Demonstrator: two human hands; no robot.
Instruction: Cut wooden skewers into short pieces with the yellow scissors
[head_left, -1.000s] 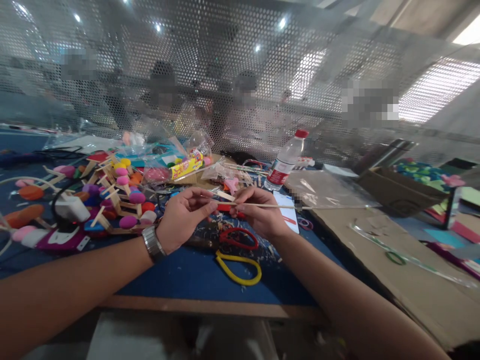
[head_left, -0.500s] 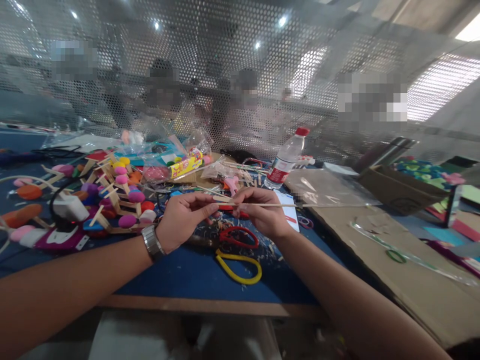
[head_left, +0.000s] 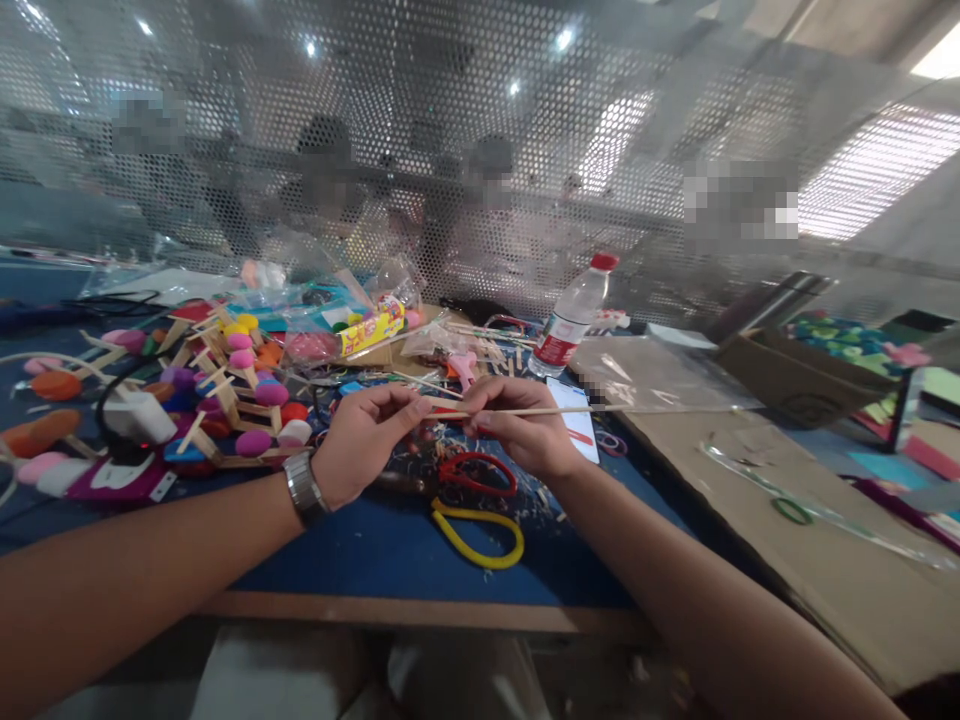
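Note:
Both my hands hold one thin wooden stick (head_left: pixel 592 408) level above the blue table (head_left: pixel 360 550). My left hand (head_left: pixel 364 440), with a metal watch on its wrist, pinches the stick's left end between thumb and fingers. My right hand (head_left: pixel 521 428) is closed around the stick a little further right, and the long free end reaches out to the right over a clear plastic bag (head_left: pixel 660 375). Below my hands lie red-handled scissors (head_left: pixel 476 475) and yellow-handled scissors (head_left: pixel 480 535) among wood shavings.
Stick frames with coloured foam pieces (head_left: pixel 225 390) and a white charger (head_left: pixel 139 418) crowd the left. A water bottle (head_left: pixel 574 315) stands behind my right hand. Cardboard sheet (head_left: pixel 795 540) and a brown box (head_left: pixel 795 375) lie right. A perforated screen (head_left: pixel 450 150) runs across the back, people behind it.
My hands have barely shifted; the stick stays held level between them, and my left fingers have closed a little tighter on its end.

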